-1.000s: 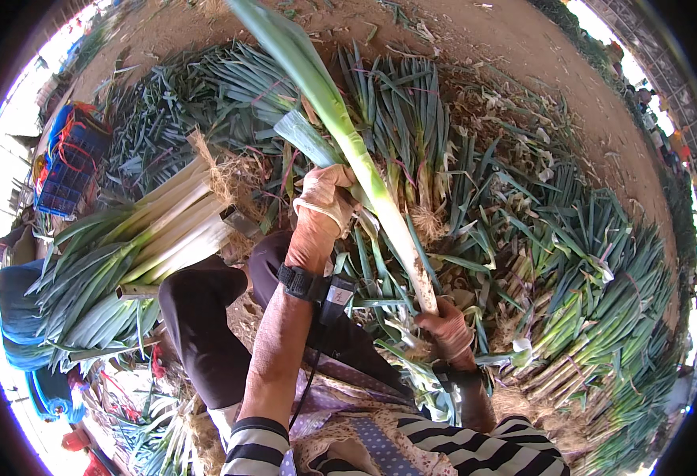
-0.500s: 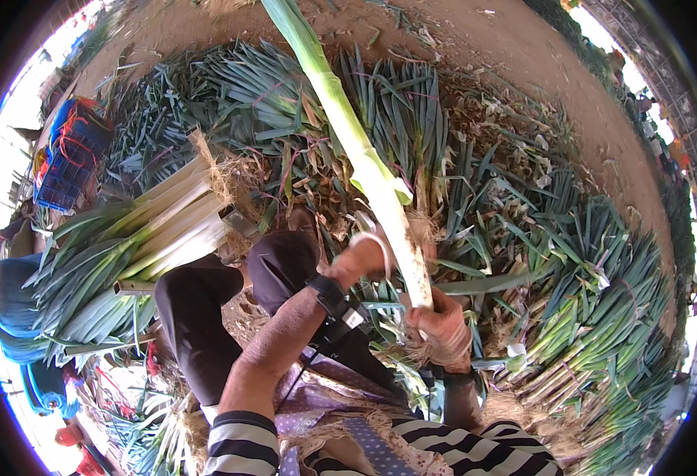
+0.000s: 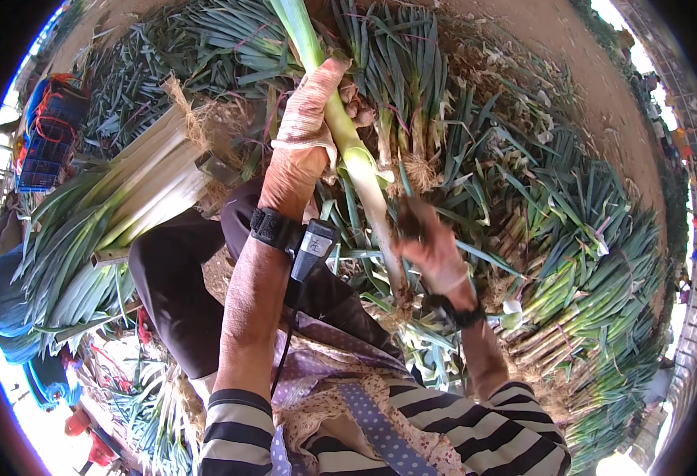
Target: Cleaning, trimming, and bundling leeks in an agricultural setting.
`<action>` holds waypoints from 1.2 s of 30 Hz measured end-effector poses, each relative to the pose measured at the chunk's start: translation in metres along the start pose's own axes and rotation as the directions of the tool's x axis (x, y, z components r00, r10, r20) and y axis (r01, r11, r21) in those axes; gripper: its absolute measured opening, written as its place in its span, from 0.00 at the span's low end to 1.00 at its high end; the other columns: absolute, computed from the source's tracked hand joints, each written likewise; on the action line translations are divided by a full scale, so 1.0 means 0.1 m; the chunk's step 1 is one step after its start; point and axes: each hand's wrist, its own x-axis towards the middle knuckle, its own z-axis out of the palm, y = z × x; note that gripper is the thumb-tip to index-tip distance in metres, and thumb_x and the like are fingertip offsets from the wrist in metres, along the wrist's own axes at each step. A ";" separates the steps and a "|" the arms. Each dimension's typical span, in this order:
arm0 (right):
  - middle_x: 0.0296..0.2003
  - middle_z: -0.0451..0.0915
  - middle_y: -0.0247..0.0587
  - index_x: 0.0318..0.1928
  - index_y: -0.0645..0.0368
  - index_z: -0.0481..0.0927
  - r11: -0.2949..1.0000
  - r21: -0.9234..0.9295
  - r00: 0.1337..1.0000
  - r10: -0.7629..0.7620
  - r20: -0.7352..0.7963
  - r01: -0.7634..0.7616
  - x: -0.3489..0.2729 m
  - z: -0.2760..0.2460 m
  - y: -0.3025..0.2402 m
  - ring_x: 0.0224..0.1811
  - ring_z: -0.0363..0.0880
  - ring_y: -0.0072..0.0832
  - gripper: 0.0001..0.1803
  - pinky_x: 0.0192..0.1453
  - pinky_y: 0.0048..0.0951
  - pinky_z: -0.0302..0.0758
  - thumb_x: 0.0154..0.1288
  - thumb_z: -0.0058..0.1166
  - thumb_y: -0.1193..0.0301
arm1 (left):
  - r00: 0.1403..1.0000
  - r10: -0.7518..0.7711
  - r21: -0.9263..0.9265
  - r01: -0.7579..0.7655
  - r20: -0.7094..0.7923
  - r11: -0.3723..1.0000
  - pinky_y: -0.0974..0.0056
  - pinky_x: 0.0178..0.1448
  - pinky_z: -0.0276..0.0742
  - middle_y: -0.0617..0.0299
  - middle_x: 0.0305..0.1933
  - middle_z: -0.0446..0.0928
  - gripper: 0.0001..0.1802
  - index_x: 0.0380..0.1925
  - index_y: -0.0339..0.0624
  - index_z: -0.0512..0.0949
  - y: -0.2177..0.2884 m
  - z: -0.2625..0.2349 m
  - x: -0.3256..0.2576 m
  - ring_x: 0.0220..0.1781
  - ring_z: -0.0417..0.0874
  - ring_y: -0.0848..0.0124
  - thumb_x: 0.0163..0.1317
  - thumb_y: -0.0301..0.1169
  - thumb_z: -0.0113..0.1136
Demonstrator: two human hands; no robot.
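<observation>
Now left hand (image 3: 310, 119) clenched round leek (image 3: 348, 151) upper stalk, right hand (image 3: 432, 246) gripping its base; leek piles (image 3: 586, 262) crowd all round w/ little free room, blue crate (image 3: 47, 135) far left.

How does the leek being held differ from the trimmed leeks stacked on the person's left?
The held leek stands nearly upright in the picture, gripped by the left hand high on the stalk and the right hand near its root end. The stacked leeks lie flat in a neat bundle, untouched. The held leek is single; the stacked ones are many, side by side. Both have pale stalks and green tops.
</observation>
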 end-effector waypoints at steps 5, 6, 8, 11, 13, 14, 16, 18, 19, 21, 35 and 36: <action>0.35 0.78 0.37 0.36 0.62 0.76 0.983 0.182 1.000 0.019 -0.009 -0.017 0.69 0.22 -0.23 0.37 0.77 0.22 0.05 0.41 0.23 0.76 0.64 0.55 0.73 | 0.996 -0.056 0.025 0.054 0.075 0.998 0.67 0.35 0.76 0.68 0.29 0.68 0.26 0.47 0.40 0.72 -0.10 0.03 -0.10 0.29 0.71 0.75 0.57 0.46 0.64; 0.33 0.78 0.36 0.36 0.62 0.77 0.908 0.417 0.999 -0.026 -0.030 0.036 0.71 0.26 -0.08 0.36 0.76 0.20 0.03 0.41 0.22 0.75 0.64 0.54 0.75 | 0.995 -0.015 0.000 0.015 0.098 1.000 0.69 0.31 0.72 0.68 0.27 0.67 0.27 0.46 0.37 0.72 -0.11 0.01 -0.06 0.26 0.68 0.76 0.57 0.47 0.64; 0.30 0.79 0.34 0.35 0.65 0.76 0.908 0.365 0.973 -0.150 -0.173 0.205 0.64 0.35 -0.01 0.32 0.75 0.20 0.02 0.39 0.22 0.72 0.65 0.50 0.79 | 0.983 -0.019 -0.119 0.041 0.181 0.992 0.70 0.28 0.69 0.69 0.26 0.66 0.26 0.44 0.37 0.72 -0.10 -0.07 0.02 0.24 0.67 0.77 0.57 0.47 0.64; 0.29 0.79 0.34 0.37 0.64 0.77 0.915 0.347 0.964 -0.128 -0.232 0.205 0.20 0.40 0.13 0.29 0.74 0.20 0.03 0.34 0.19 0.70 0.64 0.51 0.79 | 0.966 -0.010 -0.330 0.098 0.260 0.939 0.73 0.22 0.62 0.70 0.21 0.65 0.23 0.37 0.38 0.71 -0.05 -0.10 0.03 0.21 0.64 0.79 0.57 0.47 0.65; 0.29 0.82 0.40 0.36 0.63 0.79 0.994 0.006 0.958 -0.105 -0.266 0.111 -0.14 0.35 0.02 0.28 0.78 0.20 0.04 0.27 0.18 0.73 0.62 0.51 0.80 | 0.966 0.038 -0.328 0.049 0.255 0.943 0.71 0.22 0.58 0.72 0.19 0.61 0.25 0.39 0.40 0.69 0.06 -0.16 0.05 0.19 0.60 0.78 0.60 0.52 0.59; 0.28 0.81 0.37 0.39 0.63 0.80 0.981 0.187 0.958 0.106 -0.266 -0.057 -0.38 0.32 0.12 0.29 0.77 0.18 0.07 0.29 0.18 0.71 0.60 0.53 0.80 | 0.965 0.074 -0.302 0.006 0.250 0.953 0.71 0.23 0.58 0.72 0.19 0.61 0.26 0.41 0.41 0.69 0.08 -0.16 0.05 0.20 0.60 0.79 0.60 0.52 0.59; 0.28 0.81 0.35 0.39 0.63 0.80 0.943 0.279 0.929 0.259 -0.264 -0.183 -0.65 0.25 0.03 0.29 0.76 0.18 0.07 0.32 0.19 0.71 0.59 0.54 0.79 | 0.966 0.115 -0.316 -0.038 0.230 0.948 0.70 0.20 0.59 0.71 0.16 0.62 0.29 0.35 0.41 0.72 0.16 -0.23 0.09 0.16 0.61 0.77 0.57 0.58 0.58; 0.28 0.80 0.34 0.40 0.64 0.80 0.867 0.366 0.845 0.450 -0.287 -0.337 -0.95 0.15 0.10 0.30 0.75 0.17 0.07 0.33 0.19 0.70 0.60 0.54 0.77 | 0.968 0.135 -0.322 -0.061 0.212 0.945 0.70 0.20 0.59 0.71 0.16 0.63 0.28 0.35 0.41 0.72 0.16 -0.25 0.08 0.16 0.62 0.77 0.57 0.58 0.58; 0.28 0.80 0.34 0.40 0.63 0.79 0.804 0.417 0.774 0.561 -0.294 -0.424 -1.12 0.11 0.21 0.30 0.74 0.17 0.08 0.33 0.19 0.70 0.60 0.54 0.76 | 0.968 0.141 -0.322 -0.068 0.208 0.944 0.70 0.20 0.59 0.71 0.16 0.63 0.28 0.35 0.41 0.72 0.16 -0.26 0.09 0.16 0.62 0.77 0.57 0.58 0.58; 0.28 0.77 0.28 0.42 0.62 0.79 0.683 0.423 0.660 0.716 -0.229 -0.595 -1.36 -0.03 0.23 0.30 0.71 0.14 0.09 0.32 0.17 0.68 0.60 0.55 0.76 | 0.969 0.154 -0.314 -0.088 0.193 0.945 0.70 0.20 0.59 0.71 0.16 0.63 0.28 0.35 0.41 0.72 0.17 -0.28 0.08 0.16 0.62 0.77 0.57 0.58 0.58; 0.15 0.65 0.24 0.31 0.49 0.75 0.424 0.368 0.352 0.902 -0.249 -0.827 -2.41 -0.04 0.91 0.10 0.60 0.15 0.03 0.12 0.19 0.56 0.58 0.54 0.67 | 0.984 0.170 -0.229 -0.155 0.047 0.961 0.69 0.19 0.61 0.70 0.16 0.64 0.26 0.34 0.43 0.72 0.09 -0.28 -0.02 0.16 0.63 0.76 0.57 0.56 0.59; 0.14 0.64 0.23 0.29 0.48 0.74 0.373 0.423 0.299 0.926 -0.232 -0.826 -2.34 0.01 0.86 0.09 0.59 0.15 0.05 0.12 0.19 0.55 0.59 0.55 0.64 | 0.986 0.165 -0.218 -0.154 0.033 0.964 0.69 0.19 0.62 0.70 0.16 0.64 0.25 0.34 0.43 0.72 0.08 -0.28 -0.03 0.16 0.63 0.76 0.57 0.56 0.59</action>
